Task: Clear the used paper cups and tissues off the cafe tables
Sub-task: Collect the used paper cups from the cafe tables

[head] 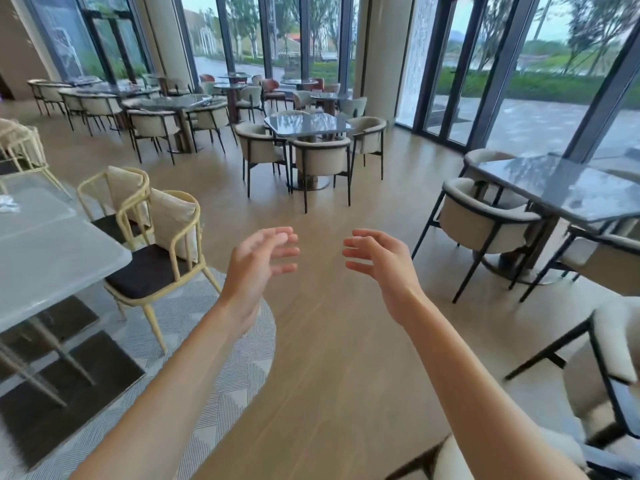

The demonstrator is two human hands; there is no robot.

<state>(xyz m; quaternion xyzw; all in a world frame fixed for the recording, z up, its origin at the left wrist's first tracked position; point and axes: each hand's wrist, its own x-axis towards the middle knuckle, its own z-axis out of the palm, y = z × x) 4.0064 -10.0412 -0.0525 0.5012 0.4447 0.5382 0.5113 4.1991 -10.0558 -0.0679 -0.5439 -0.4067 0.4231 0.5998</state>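
My left hand [258, 263] and my right hand [379, 263] are stretched out in front of me over the wooden floor, palms facing each other, fingers spread and curled, holding nothing. A pale table [52, 258] is at my left; something small and crumpled, maybe a tissue [8, 204], lies at its far left edge, too blurred to be sure. A dark glossy table [571, 192] is at my right and another dark table [308, 124] stands straight ahead. I see no paper cups in view.
Yellow-framed chairs [162, 251] with cushions stand beside the left table on a grey patterned rug [221, 368]. Beige armchairs [485, 223] surround the dark tables. More tables and chairs [173, 109] fill the back. Tall windows [519, 64] line the far and right walls.
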